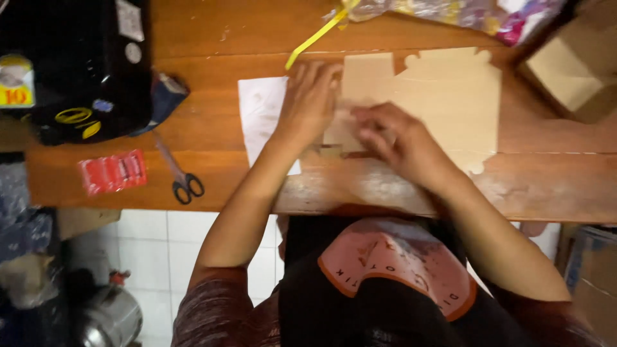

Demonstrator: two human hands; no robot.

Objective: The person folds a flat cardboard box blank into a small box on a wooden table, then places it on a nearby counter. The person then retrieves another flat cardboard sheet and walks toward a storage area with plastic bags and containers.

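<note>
Folding step on flat tan cardboard cutout (pixel 443 103), lying mid-counter (pixel 212 38). Left hand (pixel 310 103) flat, fingers spread, pinning its left edge beside white paper (pixel 260 112). Right hand (pixel 398 138) curled, pinching a flap. Likely needs firm crease pressure. Scissors (pixel 182 180) well left.

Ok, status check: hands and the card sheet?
Left hand flat on card sheet. Right hand pressing its near edge. White paper beside, scissors clear left.
</note>
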